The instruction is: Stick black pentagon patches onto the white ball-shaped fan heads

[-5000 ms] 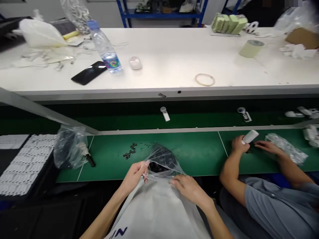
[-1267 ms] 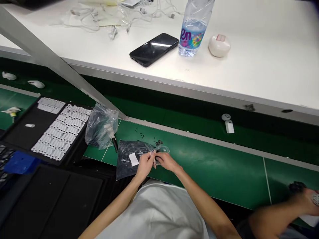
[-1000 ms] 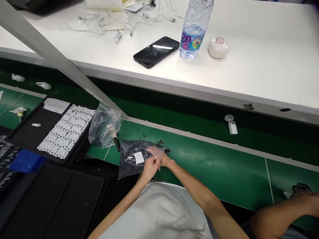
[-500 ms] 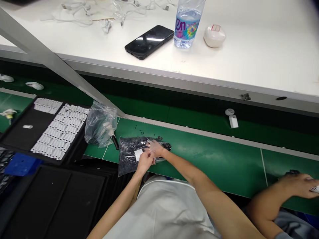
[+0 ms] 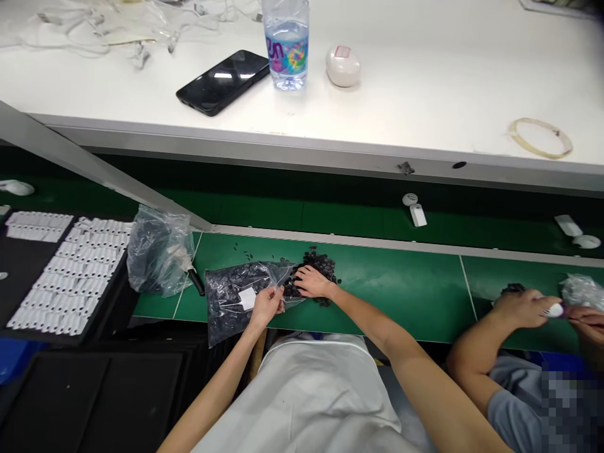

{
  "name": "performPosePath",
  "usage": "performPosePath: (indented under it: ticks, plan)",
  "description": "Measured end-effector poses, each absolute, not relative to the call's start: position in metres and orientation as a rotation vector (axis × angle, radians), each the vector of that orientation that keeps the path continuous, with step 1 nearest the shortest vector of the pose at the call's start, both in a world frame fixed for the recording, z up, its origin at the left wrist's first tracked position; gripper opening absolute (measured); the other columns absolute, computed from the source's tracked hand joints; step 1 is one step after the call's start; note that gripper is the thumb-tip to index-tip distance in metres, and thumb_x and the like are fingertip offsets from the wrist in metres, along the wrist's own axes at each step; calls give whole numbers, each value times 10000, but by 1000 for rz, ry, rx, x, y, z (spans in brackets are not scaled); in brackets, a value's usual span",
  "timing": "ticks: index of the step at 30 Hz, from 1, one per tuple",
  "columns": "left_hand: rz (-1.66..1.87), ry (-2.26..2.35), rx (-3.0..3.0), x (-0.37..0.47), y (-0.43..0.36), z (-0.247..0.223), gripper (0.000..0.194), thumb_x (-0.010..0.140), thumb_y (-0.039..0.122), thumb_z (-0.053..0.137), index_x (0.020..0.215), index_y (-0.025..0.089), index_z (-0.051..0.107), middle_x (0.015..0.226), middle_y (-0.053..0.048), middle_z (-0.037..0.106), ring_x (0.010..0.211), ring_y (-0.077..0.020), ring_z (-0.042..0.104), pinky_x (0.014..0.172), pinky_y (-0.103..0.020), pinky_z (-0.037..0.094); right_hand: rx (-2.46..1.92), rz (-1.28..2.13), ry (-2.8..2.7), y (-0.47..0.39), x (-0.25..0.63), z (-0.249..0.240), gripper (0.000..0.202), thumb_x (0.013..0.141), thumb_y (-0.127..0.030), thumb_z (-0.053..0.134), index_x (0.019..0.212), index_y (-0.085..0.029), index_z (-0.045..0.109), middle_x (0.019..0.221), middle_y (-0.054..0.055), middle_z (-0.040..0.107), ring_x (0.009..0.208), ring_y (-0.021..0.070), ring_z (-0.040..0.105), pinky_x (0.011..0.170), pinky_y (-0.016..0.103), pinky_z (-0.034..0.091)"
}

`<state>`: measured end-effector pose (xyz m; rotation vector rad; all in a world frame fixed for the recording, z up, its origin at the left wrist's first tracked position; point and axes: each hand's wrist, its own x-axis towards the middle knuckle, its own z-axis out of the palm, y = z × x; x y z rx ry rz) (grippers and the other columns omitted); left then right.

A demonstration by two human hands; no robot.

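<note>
A clear plastic bag [image 5: 231, 286] full of small black parts lies on the green bench, a white label on it. My left hand [image 5: 268, 306] is closed, pinching the bag near its mouth, which faces right. Out of the mouth spreads a pile of small black parts [image 5: 325, 264] on the bench. My right hand [image 5: 312, 282] rests on this pile at the bag's mouth, its fingers stretched out and apart; what lies under the palm is hidden.
Left stand a crumpled clear bag [image 5: 155, 251], a black-handled tool [image 5: 195, 280] and a black tray [image 5: 28, 261] of white pieces. Above is a white shelf [image 5: 425, 100] with a phone [image 5: 224, 82] and bottle [image 5: 287, 47]. A co-worker's hand [image 5: 526, 309] works at right.
My right hand has moved right from the bag's mouth onto the black parts, and a larger pile now shows outside the bag. My left hand still holds the bag. The view has shifted right.
</note>
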<state>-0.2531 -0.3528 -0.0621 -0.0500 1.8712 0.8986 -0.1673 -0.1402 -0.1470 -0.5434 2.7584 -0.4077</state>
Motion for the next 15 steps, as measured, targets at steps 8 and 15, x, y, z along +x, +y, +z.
performPosePath:
  ticks: [8,15]
  plan:
    - [807,1915,-8,-261,-352,-55,344,1059,401,701,1290,147,682,1221,-102,719,1009,-236,734,867,-418,658,-371,-464,2768,-89,-109,-146,352,1051,-386,708,1318,-157,688,1418,124,639,1339,295,609,1160,556,509]
    - [753,1985,59,-262,-357,-48,332,1060,406,699,1260,141,692,1182,-90,726,976,-229,736,844,-402,659,-287,-585,2883,-115,-108,-138,343,1067,-351,688,1360,-173,677,1498,132,595,1379,298,587,1179,558,503]
